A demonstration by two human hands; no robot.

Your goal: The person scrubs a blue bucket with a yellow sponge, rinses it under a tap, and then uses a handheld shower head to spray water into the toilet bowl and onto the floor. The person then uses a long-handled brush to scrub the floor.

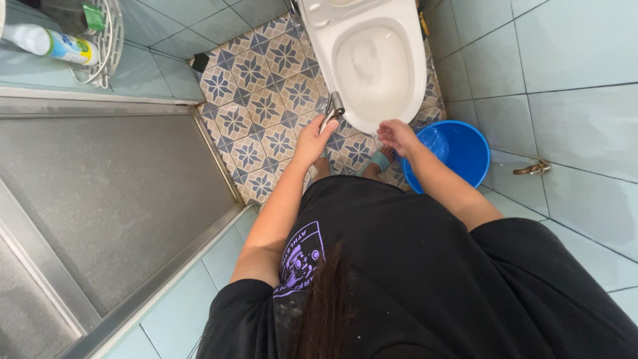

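Toilet (372, 63), white, lid up, far centre on patterned floor; rinsing step judged in hand. Blue bucket (458, 151) sits right. Sprayer (331, 112) is gripped in closed left hand (312, 138); right hand (397, 136) half-open, empty. Nozzle aim into bowl is needed next.

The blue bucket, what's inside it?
The blue bucket by the toilet seems to hold clear water, and its blue bottom shows through. The right hand and forearm cover its near left edge, so that part stays hidden.
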